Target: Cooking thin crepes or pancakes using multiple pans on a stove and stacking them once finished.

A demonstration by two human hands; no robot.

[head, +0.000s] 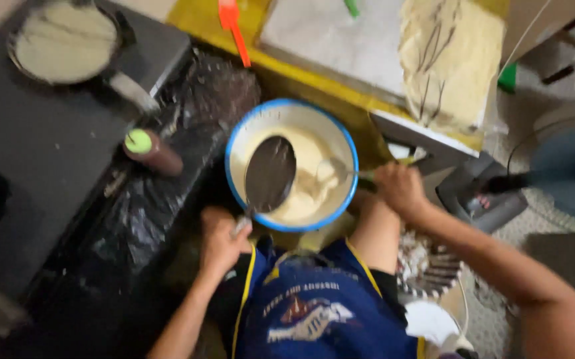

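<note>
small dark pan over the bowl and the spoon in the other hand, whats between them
In the head view, only pale batter in the blue-rimmed bowl lies between the dark pan and the spoon.

Glossy enamel-like bowl (292,116) with blue rim, holding smooth, wet batter (310,173). Dark, dull metal pan (271,173), held over it. Shiny metal spoon (337,169). Crinkled glossy black plastic sheet (168,199). Matt dark stove (48,146). Blue cloth apron (320,306). Glossy bottle (158,151), green plastic cap.
</note>
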